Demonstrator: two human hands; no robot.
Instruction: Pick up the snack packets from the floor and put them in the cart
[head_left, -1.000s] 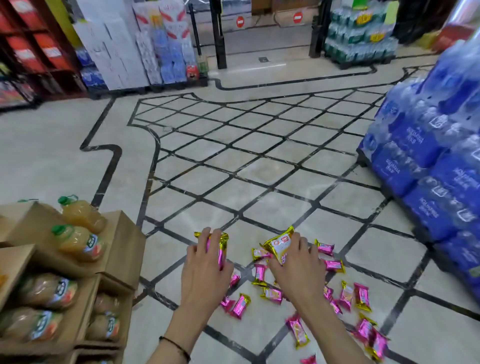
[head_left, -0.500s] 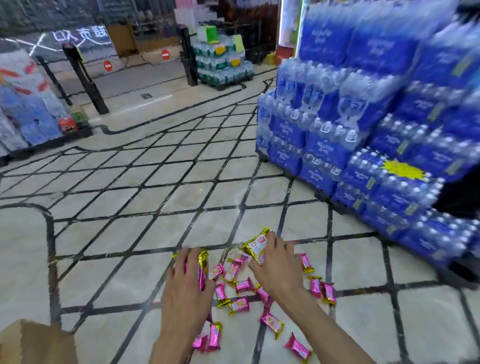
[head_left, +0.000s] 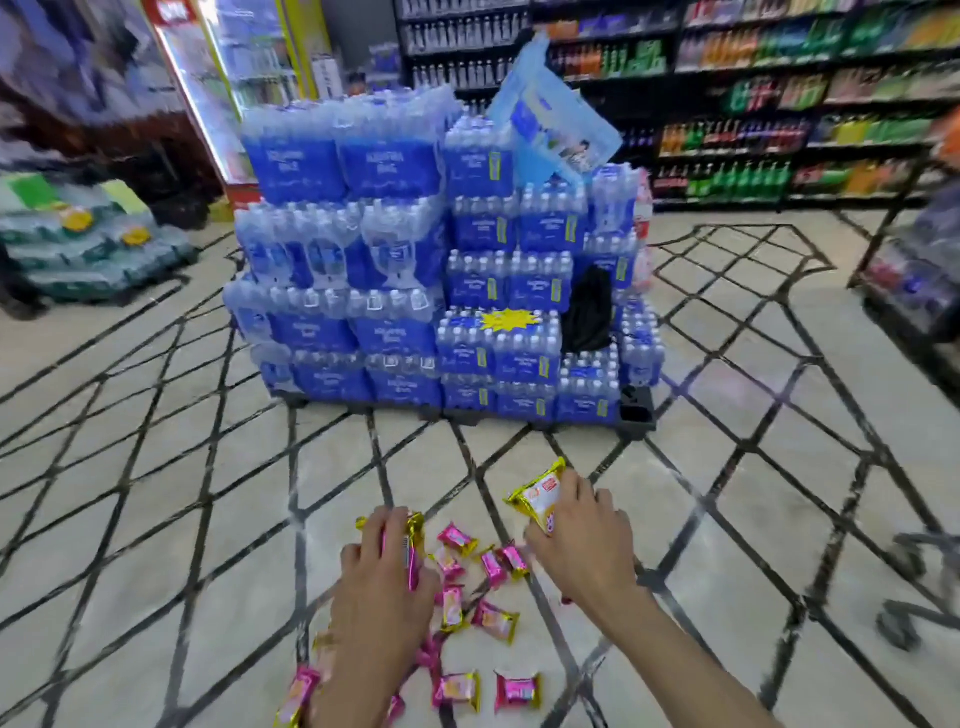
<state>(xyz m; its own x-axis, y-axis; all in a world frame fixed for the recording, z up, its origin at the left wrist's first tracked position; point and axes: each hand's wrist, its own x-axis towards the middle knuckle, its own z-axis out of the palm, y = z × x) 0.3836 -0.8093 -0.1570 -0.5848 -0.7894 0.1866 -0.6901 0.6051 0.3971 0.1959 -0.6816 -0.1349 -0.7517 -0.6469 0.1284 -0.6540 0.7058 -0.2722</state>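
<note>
Bare floor (head_left: 156, 519) opens left; stacked water packs (head_left: 415, 312) block ahead, the cart (head_left: 901, 626) crowds right.

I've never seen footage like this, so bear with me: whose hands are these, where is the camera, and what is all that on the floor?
There is no machine here. These are a person's two bare hands, filmed by one wide-angle camera worn on the head, looking forward and down. The left hand grips a pink-and-gold snack packet. The right hand grips a yellow-gold packet. More small pink packets lie scattered on the tiled floor around the hands. Ahead stands a stack of bottled-water packs.
</note>
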